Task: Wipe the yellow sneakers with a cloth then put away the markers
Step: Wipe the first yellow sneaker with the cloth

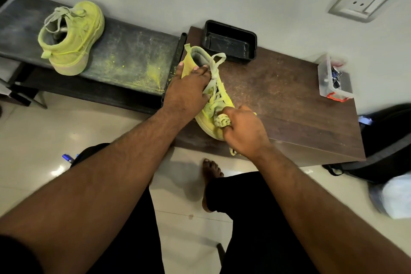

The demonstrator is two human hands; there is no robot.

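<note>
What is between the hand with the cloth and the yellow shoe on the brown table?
Nothing but the cloth itself. The right hand presses it onto the toe end of the sneaker, while the left hand holds the sneaker at its laces. No other object sits between them.

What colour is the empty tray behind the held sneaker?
Black tray; head view.
</note>
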